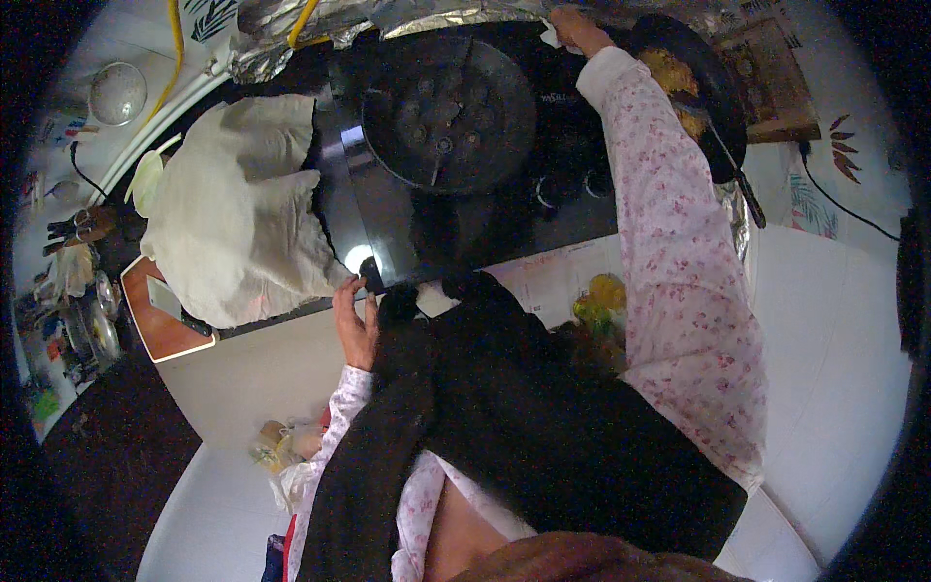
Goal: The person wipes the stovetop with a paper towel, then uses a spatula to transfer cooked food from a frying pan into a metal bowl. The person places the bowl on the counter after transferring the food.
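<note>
At the back of a black glass-top stove (465, 240), my right hand (578, 30) grips a small white wipe (551, 35) against the foil-lined rear edge. My right sleeve stretches over the stove's right side. My left hand (355, 327) is at the front edge, fingers bent beside a small dark piece (371, 275); whether it pinches that piece is unclear. Just left of those fingertips is the corner of a large off-white cloth (240, 211), which covers something on the stove's left part. A round burner (451, 116) sits mid-stove.
Right of my forearm stands a black pan (716, 80) with browned food (669, 73) and a metal spatula (727, 156), its handle sticking out. Aluminium foil (465, 16) lines the back. A brown board (171, 313) lies left, near a strainer (118, 93) and a yellow hose (177, 58).
</note>
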The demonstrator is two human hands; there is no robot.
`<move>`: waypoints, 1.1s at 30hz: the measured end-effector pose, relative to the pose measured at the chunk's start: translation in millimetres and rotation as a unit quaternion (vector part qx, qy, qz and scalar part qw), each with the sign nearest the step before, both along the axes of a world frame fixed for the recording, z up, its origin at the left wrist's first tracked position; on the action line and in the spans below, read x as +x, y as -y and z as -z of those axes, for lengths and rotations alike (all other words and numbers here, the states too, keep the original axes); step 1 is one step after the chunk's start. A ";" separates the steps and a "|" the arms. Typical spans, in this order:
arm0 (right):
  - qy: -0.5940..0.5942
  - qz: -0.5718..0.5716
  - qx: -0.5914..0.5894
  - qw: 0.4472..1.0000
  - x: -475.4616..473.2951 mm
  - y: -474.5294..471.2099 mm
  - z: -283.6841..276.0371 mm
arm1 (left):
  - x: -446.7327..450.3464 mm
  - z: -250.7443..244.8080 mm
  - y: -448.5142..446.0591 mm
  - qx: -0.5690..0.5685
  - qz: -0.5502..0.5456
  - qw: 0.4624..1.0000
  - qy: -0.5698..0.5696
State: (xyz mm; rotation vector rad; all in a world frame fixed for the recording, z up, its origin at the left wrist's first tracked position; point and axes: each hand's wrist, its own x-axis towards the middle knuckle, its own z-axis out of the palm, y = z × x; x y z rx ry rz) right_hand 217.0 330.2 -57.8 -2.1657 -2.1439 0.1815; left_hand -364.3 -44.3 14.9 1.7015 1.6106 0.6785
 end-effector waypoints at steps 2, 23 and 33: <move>0.114 -0.058 -0.024 0.992 -47.8 14.5 -22.7 | 5.0 -8.1 0.0 0.009 0.003 1.000 -0.002; 0.134 0.244 0.000 0.960 -64.6 243.0 -51.3 | -37.8 -25.1 -24.5 0.039 0.175 0.980 0.090; 0.050 0.134 -0.091 0.985 -129.8 220.4 -104.8 | -28.8 -31.8 -22.2 0.037 0.178 0.980 0.075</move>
